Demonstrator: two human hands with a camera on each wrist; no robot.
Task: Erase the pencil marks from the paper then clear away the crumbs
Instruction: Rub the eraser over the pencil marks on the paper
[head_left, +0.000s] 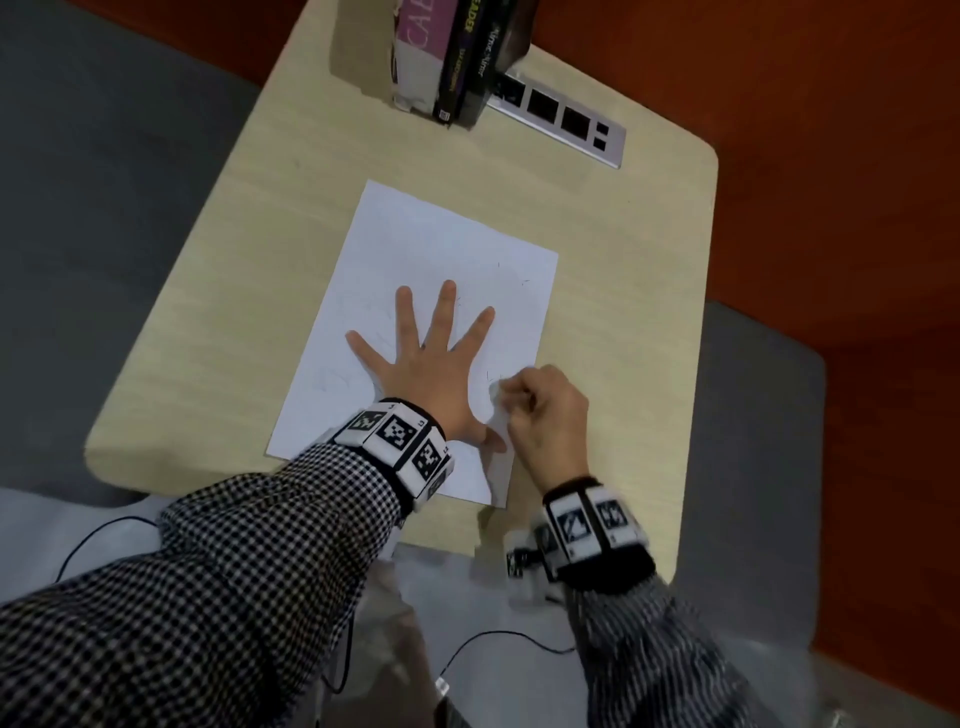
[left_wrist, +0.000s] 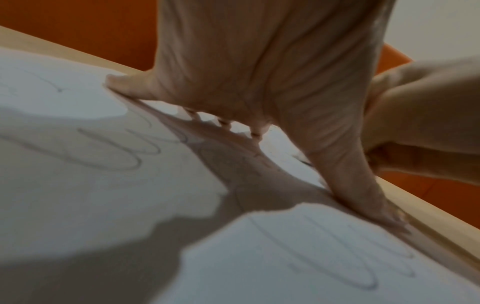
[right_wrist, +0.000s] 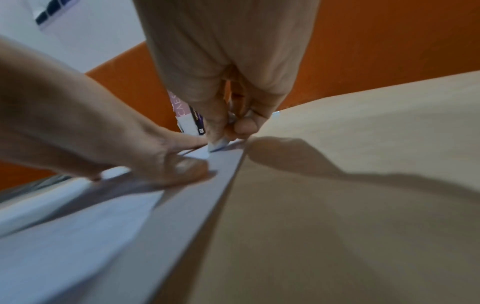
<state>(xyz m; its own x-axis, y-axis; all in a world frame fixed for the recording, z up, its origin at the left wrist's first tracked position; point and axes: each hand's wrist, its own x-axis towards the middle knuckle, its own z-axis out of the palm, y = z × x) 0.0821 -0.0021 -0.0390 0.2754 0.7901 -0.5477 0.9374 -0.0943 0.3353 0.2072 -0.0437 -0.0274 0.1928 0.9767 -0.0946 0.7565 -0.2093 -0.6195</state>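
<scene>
Sleeves: my checked sleeves (head_left: 218, 582) come in nearest, each wrist wearing a band of black-and-white marker blocks (head_left: 400, 447).
Right hand: my right hand (head_left: 545, 415) sits at the paper's right edge, near its close corner, fingers curled tight round a small white eraser (right_wrist: 217, 145).
Eraser: only its tip shows below my fingertips in the right wrist view, touching the paper; from the head view it is a pale blur at my knuckles, and its shape is hard to make out.
Left hand: my left hand (head_left: 431, 364) lies flat on the paper, fingers spread wide and straight, holding nothing, its thumb just beside the right hand.
Paper: the white paper (head_left: 441, 234) lies on the bench (head_left: 623, 291), its near edge partly hidden by my left wrist.
Pencil marks: faint looping pencil marks (left_wrist: 124, 152) show clearly only in the left wrist view; from above they are barely visible, with a few small dark strokes near the paper's right edge.
Crumbs: too small to tell.
Beyond the paper: some books (head_left: 457, 57), cut off by the frame, and a grey socket strip (head_left: 566, 124) just beside them.
</scene>
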